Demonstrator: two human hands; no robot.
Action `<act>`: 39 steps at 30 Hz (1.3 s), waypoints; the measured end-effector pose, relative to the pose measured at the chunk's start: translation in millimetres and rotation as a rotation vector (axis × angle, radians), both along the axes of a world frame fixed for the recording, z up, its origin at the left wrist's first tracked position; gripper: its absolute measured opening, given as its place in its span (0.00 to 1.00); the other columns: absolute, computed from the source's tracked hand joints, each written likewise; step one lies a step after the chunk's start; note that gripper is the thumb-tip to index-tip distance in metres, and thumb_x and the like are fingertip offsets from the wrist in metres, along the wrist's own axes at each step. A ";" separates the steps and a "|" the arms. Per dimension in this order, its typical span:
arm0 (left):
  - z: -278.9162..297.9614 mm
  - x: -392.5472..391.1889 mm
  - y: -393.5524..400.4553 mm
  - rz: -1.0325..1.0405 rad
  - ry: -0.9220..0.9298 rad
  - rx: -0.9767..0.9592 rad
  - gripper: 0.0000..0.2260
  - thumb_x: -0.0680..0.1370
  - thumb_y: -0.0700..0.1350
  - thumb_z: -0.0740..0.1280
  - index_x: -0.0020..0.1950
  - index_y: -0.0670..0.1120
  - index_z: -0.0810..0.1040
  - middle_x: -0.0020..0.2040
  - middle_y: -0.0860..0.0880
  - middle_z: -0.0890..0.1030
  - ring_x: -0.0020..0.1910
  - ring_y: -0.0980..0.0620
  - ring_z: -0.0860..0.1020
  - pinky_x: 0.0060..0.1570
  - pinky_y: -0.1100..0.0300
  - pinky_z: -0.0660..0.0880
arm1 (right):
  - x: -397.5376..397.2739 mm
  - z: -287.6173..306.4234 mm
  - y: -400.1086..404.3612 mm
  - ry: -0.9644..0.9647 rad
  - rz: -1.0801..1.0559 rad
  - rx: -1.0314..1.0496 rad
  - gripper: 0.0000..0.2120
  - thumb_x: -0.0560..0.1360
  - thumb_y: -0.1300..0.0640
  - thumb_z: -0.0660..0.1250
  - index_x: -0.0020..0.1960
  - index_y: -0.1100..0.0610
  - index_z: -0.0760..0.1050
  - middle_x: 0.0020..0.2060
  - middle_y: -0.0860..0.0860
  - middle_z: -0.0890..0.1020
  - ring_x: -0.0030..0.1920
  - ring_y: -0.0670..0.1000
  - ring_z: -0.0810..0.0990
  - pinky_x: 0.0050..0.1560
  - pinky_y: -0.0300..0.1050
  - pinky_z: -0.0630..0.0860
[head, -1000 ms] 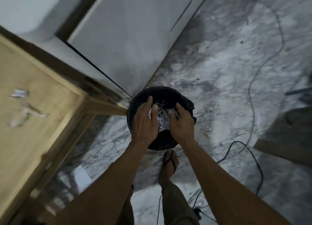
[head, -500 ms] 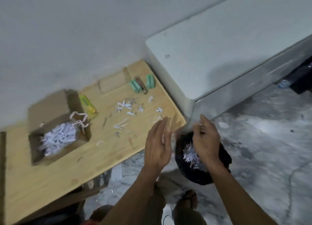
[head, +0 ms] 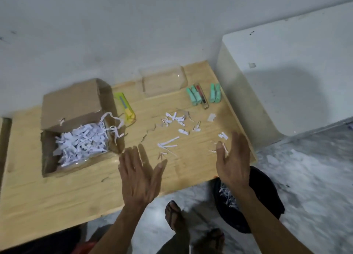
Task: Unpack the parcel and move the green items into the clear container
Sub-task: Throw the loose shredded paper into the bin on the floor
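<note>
Your left hand [head: 140,174] and right hand [head: 234,161] hover empty, fingers spread, over the table's [head: 57,196] front edge. The parcel [head: 76,127] at the left is open, full of shreds. The green items [head: 203,94] wait near the back right corner, beside the empty clear container [head: 163,81].

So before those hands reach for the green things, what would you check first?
1. Left hand free: ok, fingers straight, holding nothing.
2. Right hand free: ok, though a paper shred may cling to a finger.
3. Clear container open and upright: ok; contents cannot tell.
4. Green items reachable: ok, on the table right of the container.
5. More green items in the cardboard box: cannot tell, shredded paper hides the inside.
</note>
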State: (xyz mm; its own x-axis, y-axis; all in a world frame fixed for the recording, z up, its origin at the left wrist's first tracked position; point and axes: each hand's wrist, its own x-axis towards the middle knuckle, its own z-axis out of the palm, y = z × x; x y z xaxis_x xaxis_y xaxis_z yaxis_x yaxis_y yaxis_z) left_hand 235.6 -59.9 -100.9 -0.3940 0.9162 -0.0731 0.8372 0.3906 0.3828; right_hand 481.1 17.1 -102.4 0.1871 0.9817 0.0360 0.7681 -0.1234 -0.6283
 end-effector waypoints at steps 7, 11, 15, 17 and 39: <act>-21.8 3.1 65.9 -0.240 0.070 -0.011 0.51 0.72 0.79 0.55 0.83 0.49 0.40 0.83 0.41 0.49 0.82 0.39 0.46 0.79 0.41 0.48 | -28.5 -12.2 36.1 -0.204 0.069 0.003 0.34 0.79 0.38 0.55 0.78 0.56 0.54 0.75 0.63 0.60 0.76 0.62 0.57 0.75 0.57 0.56; -24.8 2.4 115.3 -0.417 0.033 0.004 0.47 0.74 0.78 0.53 0.81 0.55 0.33 0.84 0.46 0.43 0.82 0.44 0.40 0.79 0.44 0.43 | -39.8 -12.3 62.8 -0.242 0.206 -0.001 0.33 0.79 0.36 0.49 0.78 0.54 0.55 0.76 0.58 0.61 0.77 0.57 0.57 0.74 0.58 0.57; -26.7 -3.5 156.6 -0.618 0.058 0.013 0.36 0.80 0.70 0.48 0.82 0.56 0.39 0.84 0.53 0.44 0.83 0.50 0.40 0.80 0.44 0.41 | -50.6 -20.5 77.5 -0.245 0.388 0.076 0.30 0.81 0.41 0.53 0.77 0.56 0.58 0.73 0.57 0.66 0.74 0.57 0.64 0.69 0.58 0.63; -28.1 -6.8 167.9 -0.687 0.092 -0.002 0.31 0.83 0.65 0.43 0.83 0.55 0.46 0.84 0.54 0.48 0.83 0.51 0.43 0.80 0.41 0.43 | -57.9 -22.9 81.6 -0.255 0.387 0.114 0.27 0.82 0.46 0.54 0.77 0.57 0.60 0.73 0.56 0.68 0.71 0.57 0.67 0.68 0.58 0.64; -25.7 1.6 95.6 -0.560 0.143 0.235 0.24 0.86 0.55 0.48 0.75 0.47 0.72 0.57 0.46 0.75 0.53 0.45 0.71 0.54 0.50 0.68 | -62.8 -21.6 38.4 -0.296 0.547 0.232 0.19 0.81 0.47 0.59 0.70 0.51 0.71 0.53 0.49 0.76 0.52 0.52 0.72 0.50 0.52 0.70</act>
State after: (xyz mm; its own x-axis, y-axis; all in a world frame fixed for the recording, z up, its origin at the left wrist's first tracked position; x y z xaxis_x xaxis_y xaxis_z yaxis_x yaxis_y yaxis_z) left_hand 237.2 35.7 -126.6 0.1595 0.9718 0.1737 0.9399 -0.2033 0.2744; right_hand 418.3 55.5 -124.0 -0.3866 0.8929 0.2309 0.8259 0.4466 -0.3442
